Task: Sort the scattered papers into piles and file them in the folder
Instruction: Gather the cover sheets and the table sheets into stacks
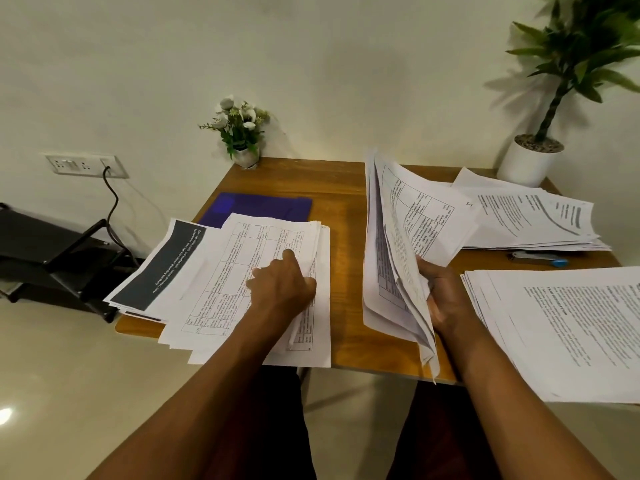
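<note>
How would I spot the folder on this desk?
Find the wooden table, then the small flower pot at its far left corner. The folder lies flat just nearer, partly under a paper pile: the only dark blue rectangle among white papers.

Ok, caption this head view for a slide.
Left hand rests on the left pile; right hand grips a fanned sheaf over the desk.

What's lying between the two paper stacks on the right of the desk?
In the head view, a slim grey item with a blue tip, perhaps a pen, lies between the far stack and the near stack.
</note>
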Demonstrator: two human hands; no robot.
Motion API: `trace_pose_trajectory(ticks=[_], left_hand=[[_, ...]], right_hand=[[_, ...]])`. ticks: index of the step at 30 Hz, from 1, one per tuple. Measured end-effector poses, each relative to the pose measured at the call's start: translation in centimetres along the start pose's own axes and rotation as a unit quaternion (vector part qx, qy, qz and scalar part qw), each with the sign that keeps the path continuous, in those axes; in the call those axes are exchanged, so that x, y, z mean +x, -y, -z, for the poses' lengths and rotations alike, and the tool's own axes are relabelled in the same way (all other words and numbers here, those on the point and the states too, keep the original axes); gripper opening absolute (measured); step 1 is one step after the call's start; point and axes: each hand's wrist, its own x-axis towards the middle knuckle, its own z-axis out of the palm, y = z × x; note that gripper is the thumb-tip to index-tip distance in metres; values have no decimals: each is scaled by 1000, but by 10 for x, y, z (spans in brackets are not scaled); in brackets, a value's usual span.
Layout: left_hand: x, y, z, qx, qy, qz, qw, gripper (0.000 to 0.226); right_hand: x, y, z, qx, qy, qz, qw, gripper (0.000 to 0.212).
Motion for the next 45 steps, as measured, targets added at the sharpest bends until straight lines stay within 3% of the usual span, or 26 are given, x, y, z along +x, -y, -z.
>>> trace_pose_trajectory(ticks=[6, 9, 13, 16, 19, 21, 24, 27, 32, 35, 39, 42, 45], left_hand=[[2, -3, -2, -1, -5, -9, 1000, 26], [2, 0, 6, -27, -26, -13, 999, 27], [1, 3, 8, -23, -31, -36, 999, 27], [-1, 2, 8, -11, -24, -71, 997, 33], [-7, -4, 4, 41, -23, -116, 992, 23], [-9, -10, 2, 68, -25, -104, 992, 24], [-12, -21, 0, 73, -19, -71, 995, 56], [-14, -34, -3, 115, 4, -33, 993, 75], [-8, -45, -3, 95, 8, -26, 995, 36], [-7, -48, 3, 82, -2, -16, 997, 34], [-10, -56, 26, 73, -94, -48, 992, 39], [-9, -59, 46, -23, -128, -61, 990, 39], [-9, -67, 66, -258, -58, -86, 960, 36]], right_hand=[[4, 0, 7, 11, 22, -7, 1000, 59], [5, -2, 10, 11, 17, -2, 1000, 57], [7, -1, 11, -8, 29, 2, 1000, 86], [9, -2, 13, -1, 33, -4, 999, 89], [10, -2, 14, 5, 30, -3, 1000, 87], [9, -2, 14, 3, 17, 0, 1000, 83], [7, -2, 12, 6, 10, 8, 1000, 62], [6, -2, 10, -5, 17, 9, 1000, 71], [4, -1, 9, -5, 25, 7, 1000, 75], [2, 0, 8, -8, 15, 5, 1000, 67], [0, 0, 4, -38, -12, 35, 999, 45], [2, 2, 10, -70, -50, 44, 995, 42], [4, 8, 13, -74, -82, 46, 993, 44]])
